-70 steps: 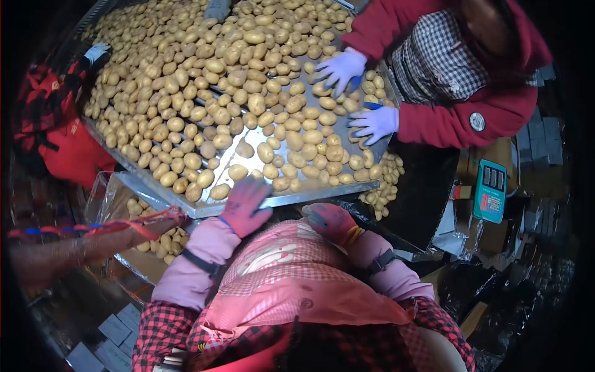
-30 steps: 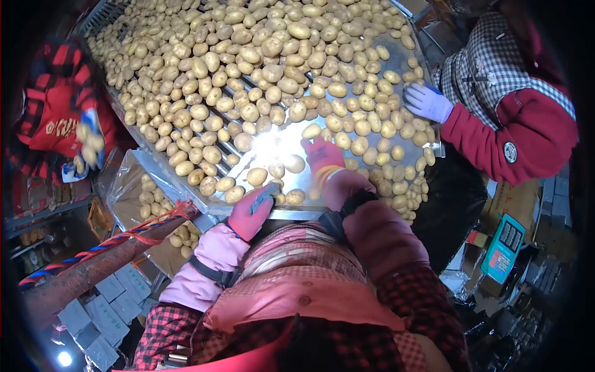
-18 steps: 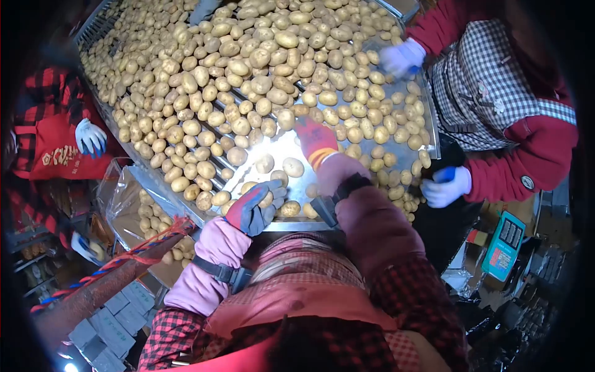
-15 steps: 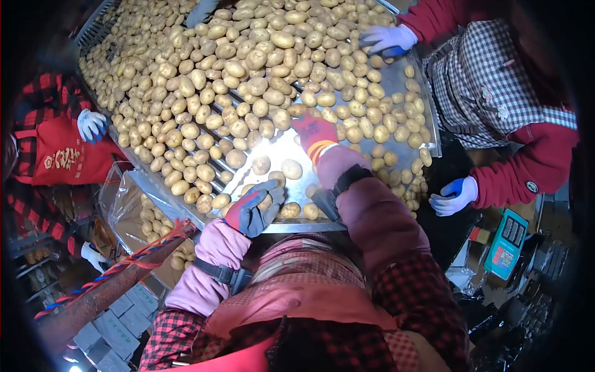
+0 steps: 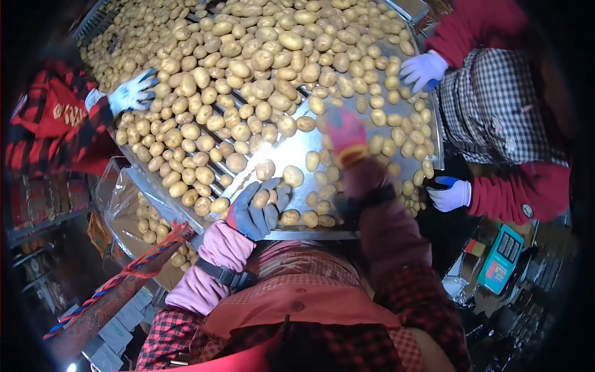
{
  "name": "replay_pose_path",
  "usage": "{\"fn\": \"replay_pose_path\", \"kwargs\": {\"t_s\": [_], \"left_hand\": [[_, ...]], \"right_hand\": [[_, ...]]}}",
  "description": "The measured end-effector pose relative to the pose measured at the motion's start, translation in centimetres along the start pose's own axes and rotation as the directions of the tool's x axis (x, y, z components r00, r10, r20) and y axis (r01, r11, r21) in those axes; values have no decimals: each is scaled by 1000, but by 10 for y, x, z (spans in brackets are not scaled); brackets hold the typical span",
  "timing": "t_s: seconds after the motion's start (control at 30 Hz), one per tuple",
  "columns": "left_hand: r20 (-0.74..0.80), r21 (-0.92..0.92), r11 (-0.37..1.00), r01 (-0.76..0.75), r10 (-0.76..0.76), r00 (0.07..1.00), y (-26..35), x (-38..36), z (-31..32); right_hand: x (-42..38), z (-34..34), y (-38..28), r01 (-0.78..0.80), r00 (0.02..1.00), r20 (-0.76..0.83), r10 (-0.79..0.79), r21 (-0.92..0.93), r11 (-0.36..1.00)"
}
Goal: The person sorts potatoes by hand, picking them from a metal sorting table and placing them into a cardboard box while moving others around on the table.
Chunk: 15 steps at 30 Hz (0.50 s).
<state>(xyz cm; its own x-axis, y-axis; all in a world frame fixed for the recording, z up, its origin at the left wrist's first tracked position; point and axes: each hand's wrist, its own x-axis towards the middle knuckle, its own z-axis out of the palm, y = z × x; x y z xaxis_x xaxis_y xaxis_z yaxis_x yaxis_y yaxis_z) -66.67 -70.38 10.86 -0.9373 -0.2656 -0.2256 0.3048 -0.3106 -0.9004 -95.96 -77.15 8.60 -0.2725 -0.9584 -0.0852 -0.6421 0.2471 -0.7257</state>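
Since half a second ago your right hand has swept rightward and farther up the metal sorting worktop, and it shows blurred now, while your left hand has barely shifted at the near edge. Starting at the left, a co-worker's white-gloved hand rests on the heap of potatoes by the far left rim, well apart from you, and below that rim a clear-lined crate of potatoes sits under the worktop. Your left hand, in its blue and red glove, lies palm up at the near edge with its fingers curled closed around one small potato; that potato sits in the cup of the palm, its long axis running roughly up and away from you. Just to the right of those fingers lies a loose potato on the bare shiny patch, and nearer the edge a short row of potatoes lies just beside your left wrist. This loose group is nearer your left hand than your right. Your right hand, in a red glove, hovers over the scattered potatoes farther up; motion blur hides its fingers, so you cannot tell whether they are spread or clasped. At the far right another person's pale-gloved hands work the right rim.
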Motion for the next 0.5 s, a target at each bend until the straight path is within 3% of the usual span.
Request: {"fn": "replay_pose_path", "kwargs": {"t_s": [0.03,0.07,0.1,0.2,0.23,0.33,0.4,0.47,0.5], "left_hand": [[34,445,882,-157,158,987,-5,-2,-2],[129,786,554,-275,287,949,-10,-4,-2],[119,793,541,-279,312,943,-16,-7,0],[73,814,449,-368,550,832,-11,-16,-13],[189,868,395,-301,298,936,-5,-22,-9],[257,852,342,-397,386,886,-7,-22,-17],[336,901,199,-385,239,911,8,-18,-21],[218,914,271,-303,302,928,2,-15,-11],[156,893,343,-290,369,916,-4,-12,-7]], "right_hand": [[36,12,34,158,978,-37,-207,-523,838],[57,8,38,154,978,-50,-201,-474,867],[72,4,36,150,979,-62,-193,-424,893],[106,-12,14,143,973,229,5,-626,767],[113,-17,-4,117,944,301,137,-692,712],[132,0,36,57,963,224,149,-711,701],[128,9,56,-13,990,106,95,-596,803],[87,7,53,-86,994,-105,42,-470,878],[61,-1,27,-87,996,-58,72,-326,941]]}}
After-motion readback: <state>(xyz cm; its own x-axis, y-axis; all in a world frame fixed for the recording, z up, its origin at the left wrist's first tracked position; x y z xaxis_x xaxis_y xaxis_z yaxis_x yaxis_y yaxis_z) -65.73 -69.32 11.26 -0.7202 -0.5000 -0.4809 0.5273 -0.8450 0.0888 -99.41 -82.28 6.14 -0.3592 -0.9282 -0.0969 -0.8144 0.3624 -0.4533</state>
